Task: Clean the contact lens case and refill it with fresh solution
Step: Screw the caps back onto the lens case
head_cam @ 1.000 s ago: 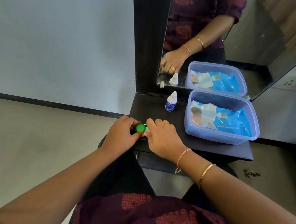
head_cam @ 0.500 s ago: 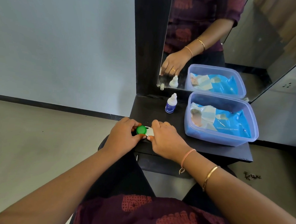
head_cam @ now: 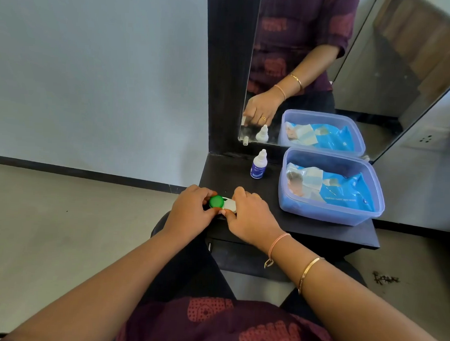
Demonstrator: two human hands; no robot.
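At the dark worktop (head_cam: 244, 176), near its front left corner, sits the contact lens case (head_cam: 230, 204). The left hand (head_cam: 190, 207) has its grip curled round the green cap (head_cam: 216, 201), and the right hand (head_cam: 250, 218) pinches the case's white end.

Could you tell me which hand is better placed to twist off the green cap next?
Left, probably: the left hand has its fingers curled round the green cap, while the right hand holds the white end of the case steady.
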